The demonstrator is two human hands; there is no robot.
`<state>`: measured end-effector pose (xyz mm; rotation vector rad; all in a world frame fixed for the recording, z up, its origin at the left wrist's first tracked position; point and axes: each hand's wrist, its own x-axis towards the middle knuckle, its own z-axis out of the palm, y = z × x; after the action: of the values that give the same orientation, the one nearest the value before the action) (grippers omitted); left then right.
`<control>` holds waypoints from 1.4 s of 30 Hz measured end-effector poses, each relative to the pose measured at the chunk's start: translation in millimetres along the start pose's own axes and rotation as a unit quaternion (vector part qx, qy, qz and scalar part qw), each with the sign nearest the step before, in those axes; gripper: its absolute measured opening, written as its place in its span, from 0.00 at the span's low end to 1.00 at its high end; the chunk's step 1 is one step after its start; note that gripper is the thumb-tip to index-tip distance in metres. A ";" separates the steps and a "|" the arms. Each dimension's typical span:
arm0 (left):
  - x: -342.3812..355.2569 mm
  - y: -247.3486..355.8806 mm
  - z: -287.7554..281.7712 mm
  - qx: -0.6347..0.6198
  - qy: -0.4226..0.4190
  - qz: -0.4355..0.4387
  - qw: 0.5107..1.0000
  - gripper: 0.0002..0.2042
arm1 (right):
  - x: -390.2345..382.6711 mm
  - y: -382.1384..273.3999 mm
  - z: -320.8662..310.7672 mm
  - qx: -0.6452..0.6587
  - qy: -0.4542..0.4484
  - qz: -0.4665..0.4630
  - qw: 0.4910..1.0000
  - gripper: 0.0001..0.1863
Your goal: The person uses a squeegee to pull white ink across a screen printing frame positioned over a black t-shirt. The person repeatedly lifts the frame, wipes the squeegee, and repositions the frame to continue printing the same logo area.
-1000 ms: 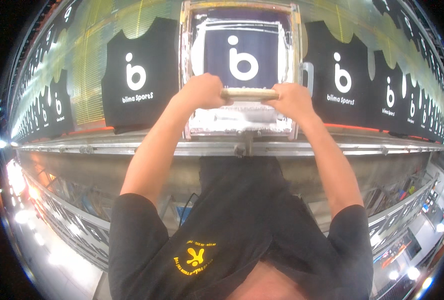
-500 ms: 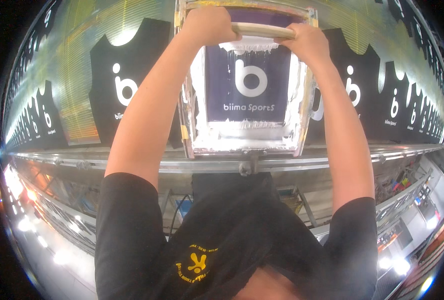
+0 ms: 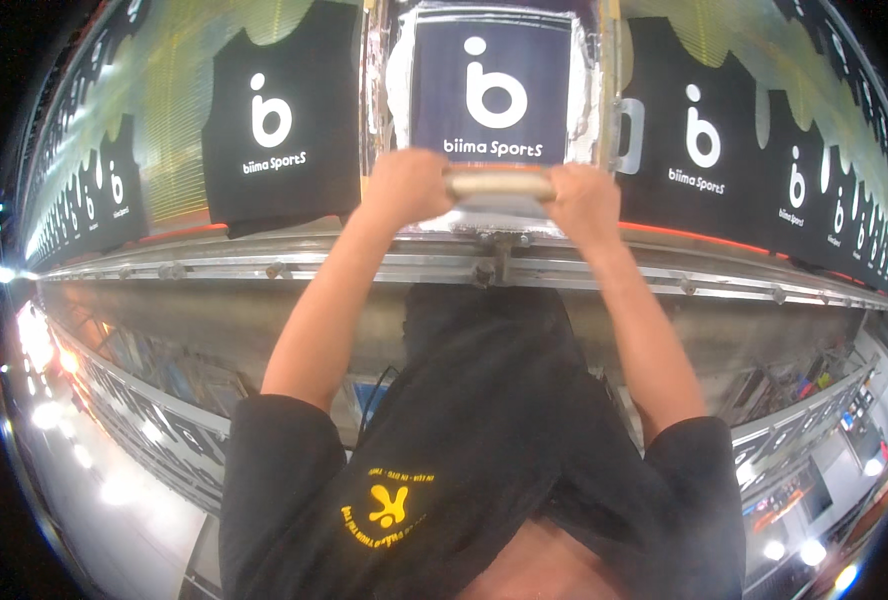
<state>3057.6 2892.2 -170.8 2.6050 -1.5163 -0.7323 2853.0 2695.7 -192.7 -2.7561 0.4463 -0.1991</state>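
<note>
Both my hands are closed round the pale handle of a squeegee [image 3: 501,184]. My left hand [image 3: 410,186] grips its left end and my right hand [image 3: 582,205] its right end. The squeegee lies across the near part of a screen-printing frame [image 3: 609,90]. Beyond it, the dark mesh [image 3: 439,85] shows a white emblem and lettering. White ink [image 3: 399,75] is smeared along the mesh's sides. The squeegee's blade is hidden below the handle and my hands.
Black shirt pieces [image 3: 309,110] with white prints lie on the long table left of the frame, and more black pieces [image 3: 684,110] lie to the right. A metal rail [image 3: 364,268] runs along the table's near edge, close to my body.
My hands have drawn the squeegee from the far end of the frame to the near end, toward me. The white emblem on the mesh now shows in full.
</note>
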 end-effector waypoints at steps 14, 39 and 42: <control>-17.1 41.5 -6.3 -0.045 -0.053 0.041 0.997 0.11 | -4.9 115.2 -3.8 0.254 0.183 0.322 0.893 0.34; 189.2 -49.6 -114.7 -0.064 0.107 0.101 0.987 0.16 | 74.9 64.5 -60.9 0.443 0.131 0.464 0.756 0.20; 168.1 -41.6 -107.5 -0.078 0.145 0.096 0.982 0.18 | 71.0 66.2 -63.6 0.449 0.147 0.440 0.764 0.20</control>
<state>3205.1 2753.1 -149.7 2.2903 -1.5249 -0.4132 2889.1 2593.7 -150.9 -1.3707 1.2677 -0.4500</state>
